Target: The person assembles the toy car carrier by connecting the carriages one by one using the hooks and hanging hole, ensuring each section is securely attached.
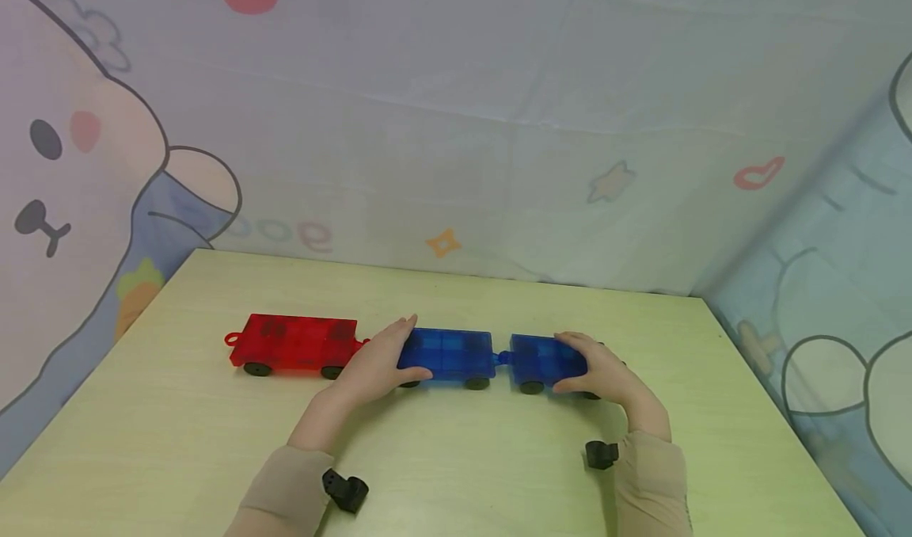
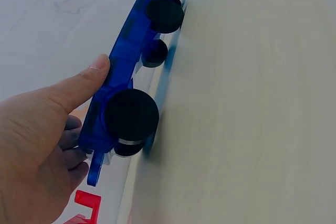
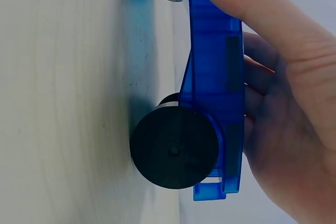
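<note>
Two translucent blue toy train cars with black wheels stand in a row, joined by a small coupling [image 1: 503,358]. My left hand [image 1: 378,364] grips the left end of the middle blue car [image 1: 452,351], thumb on the near side and fingers on the far side. Around the right part of the other blue car [image 1: 534,359], my right hand [image 1: 598,369] holds on in the same way. A red toy train car [image 1: 299,343] sits left of my left hand. In the left wrist view, its red hook [image 2: 89,203] lies apart from the blue coupling tab [image 2: 94,170].
The cars are on a pale wooden table [image 1: 470,466] with its back edge along a printed cloth backdrop [image 1: 499,85]. The red car has a loop [image 1: 232,338] at its left end. Small black devices are worn on the left wrist [image 1: 345,491] and right wrist [image 1: 602,455].
</note>
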Tool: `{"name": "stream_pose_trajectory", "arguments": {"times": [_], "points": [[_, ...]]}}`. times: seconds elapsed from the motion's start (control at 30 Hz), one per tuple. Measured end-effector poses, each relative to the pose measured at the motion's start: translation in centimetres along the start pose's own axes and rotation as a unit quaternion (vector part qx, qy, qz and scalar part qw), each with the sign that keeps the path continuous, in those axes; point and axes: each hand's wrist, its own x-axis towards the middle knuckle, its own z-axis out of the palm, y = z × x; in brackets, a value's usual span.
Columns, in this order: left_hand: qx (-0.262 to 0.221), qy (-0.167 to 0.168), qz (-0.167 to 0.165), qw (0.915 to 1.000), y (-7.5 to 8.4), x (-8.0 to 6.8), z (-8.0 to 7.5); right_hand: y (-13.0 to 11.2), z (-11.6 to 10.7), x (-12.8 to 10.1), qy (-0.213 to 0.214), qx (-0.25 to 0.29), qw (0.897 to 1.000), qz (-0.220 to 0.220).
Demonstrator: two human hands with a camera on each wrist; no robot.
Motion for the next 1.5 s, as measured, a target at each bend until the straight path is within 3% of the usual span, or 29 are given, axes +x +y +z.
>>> {"name": "stream_pose_trajectory", "arguments": {"times": [1.2, 1.5], "points": [[0.026, 0.002, 0.018, 0.9995, 0.0, 0.1, 0.7, 0.1, -0.4, -0.4, -0.006, 0.008, 1.0, 0.003], [0.01, -0.013, 0.005, 0.9999, 0.3, -0.4, -0.9, 0.1, -0.5, -0.4, 0.006, 0.002, 1.0, -0.001]]}}
